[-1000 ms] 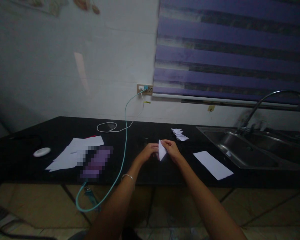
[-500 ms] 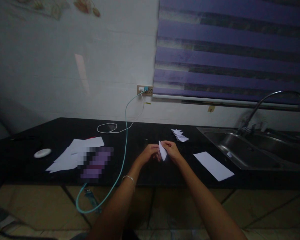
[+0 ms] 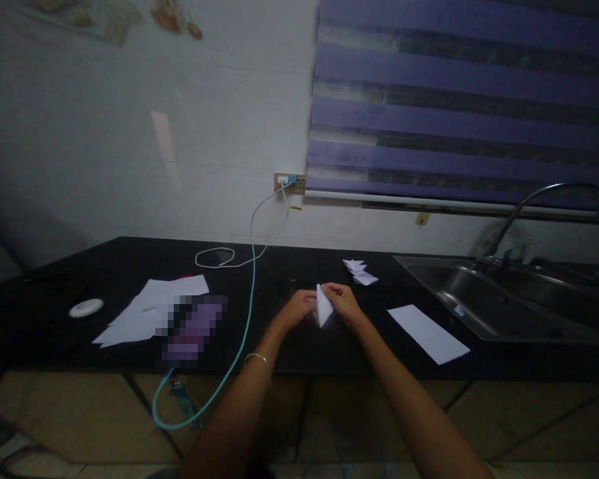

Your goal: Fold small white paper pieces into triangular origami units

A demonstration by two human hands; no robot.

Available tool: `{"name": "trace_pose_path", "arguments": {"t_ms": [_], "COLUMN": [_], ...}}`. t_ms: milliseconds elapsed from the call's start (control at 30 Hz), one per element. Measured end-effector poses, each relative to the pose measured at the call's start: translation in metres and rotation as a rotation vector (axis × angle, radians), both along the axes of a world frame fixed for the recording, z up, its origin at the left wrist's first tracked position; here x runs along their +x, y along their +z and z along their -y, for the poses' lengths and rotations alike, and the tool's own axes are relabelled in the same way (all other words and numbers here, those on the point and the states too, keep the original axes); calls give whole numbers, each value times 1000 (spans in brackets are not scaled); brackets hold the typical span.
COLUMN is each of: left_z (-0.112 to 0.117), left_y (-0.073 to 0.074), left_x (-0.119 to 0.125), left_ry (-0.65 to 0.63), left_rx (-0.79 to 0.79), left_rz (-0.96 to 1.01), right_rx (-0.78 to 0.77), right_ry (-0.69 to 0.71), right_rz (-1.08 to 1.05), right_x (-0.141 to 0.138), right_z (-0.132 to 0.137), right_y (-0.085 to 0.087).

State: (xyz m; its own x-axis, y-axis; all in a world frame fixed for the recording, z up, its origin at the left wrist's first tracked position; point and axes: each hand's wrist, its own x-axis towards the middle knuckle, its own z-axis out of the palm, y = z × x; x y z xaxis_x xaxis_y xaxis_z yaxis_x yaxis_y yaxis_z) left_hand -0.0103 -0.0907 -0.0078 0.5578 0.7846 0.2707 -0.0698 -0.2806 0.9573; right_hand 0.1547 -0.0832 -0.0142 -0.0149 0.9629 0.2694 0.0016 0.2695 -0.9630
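Observation:
Between my two hands, a small piece of white paper [image 3: 324,307], folded to a narrow triangle, is held above the black counter with its point downward. My right hand [image 3: 343,301] pinches its upper right edge, fingers closed. On the other side, the fingers of my left hand [image 3: 302,307] are curled against the paper's left edge, some of them hidden behind it. Several folded white paper pieces [image 3: 360,271] lie in a little row just beyond my right hand. A flat white paper strip [image 3: 428,334] rests to the right of my right forearm.
White sheets [image 3: 144,309] are piled at the left, beside a blurred purple object [image 3: 194,329] and a white round disc [image 3: 86,308]. A teal cable [image 3: 251,286] runs from the wall socket [image 3: 289,181] over the counter's front edge. A steel sink [image 3: 459,299] is set in at right.
The folded paper has turned slightly and shows a broader triangular face. My left fingers have drawn in closer to its edge. The rest of the counter looks the same.

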Motion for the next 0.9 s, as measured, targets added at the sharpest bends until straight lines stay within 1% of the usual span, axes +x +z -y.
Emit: {"name": "trace_pose_path", "arguments": {"t_ms": [200,333,500,633,733,800,900], "left_z": [1,2,0,-3,-1,1,1], "left_y": [1,2,-2,-5,-2,0,1], "left_x": [0,1,4,5,6,6,4], "left_ry": [46,17,-10,94,173,228,352], "left_rx": [-5,-28,-51,29,84,91,52], "left_rz": [-26,6,16,34,25,-6,-44], "right_rx": [16,37,126,143,135,163,230], "right_ry": [-18,-47,-39,40,81,63,-15], "right_rz": [27,39,115,141,205,247,263], "right_x": [0,-1,-3,-8,-10,-10,-8], "right_z": [-3,-3,0,6,9,9,7], "right_y": [-3,-4,1,5,5,4,3]}}
